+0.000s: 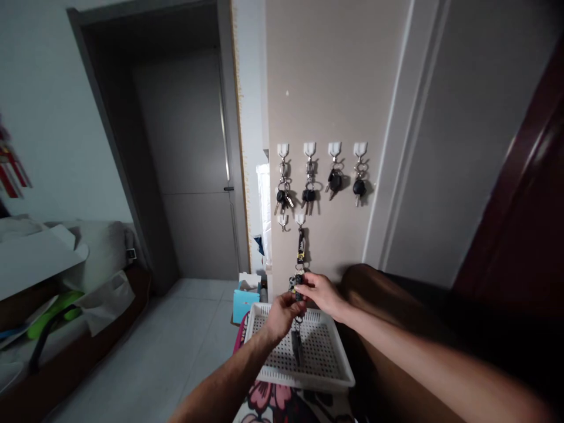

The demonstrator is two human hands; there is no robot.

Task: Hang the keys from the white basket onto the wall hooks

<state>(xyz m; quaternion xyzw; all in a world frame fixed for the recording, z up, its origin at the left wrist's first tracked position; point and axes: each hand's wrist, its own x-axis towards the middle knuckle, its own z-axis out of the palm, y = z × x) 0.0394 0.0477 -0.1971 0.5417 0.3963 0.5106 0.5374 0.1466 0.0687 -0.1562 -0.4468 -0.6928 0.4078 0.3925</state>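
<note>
A black strap keychain (301, 247) with a small yellow mark hangs from a white hook (300, 220) in the lower row on the wall. Dark bunched pieces (292, 283) sit at its lower end, where both hands meet. My right hand (324, 295) pinches them from the right with thumb and fingers. From the lower left, my left hand (283, 316) is closed on the lower part of the bunch. A ring and a dark, flat, long piece (296, 348) dangle beneath it over the white plastic basket (308, 380). The fingers hide much of the bunch.
Several key bunches, one of them black-headed keys (334, 180), hang in the upper row. Another lower hook (282, 222) is beside the strap. A blue box (245, 304) stands on the floor behind the basket, which rests on flowered cloth (268, 399). A brown surface (365, 288) lies right.
</note>
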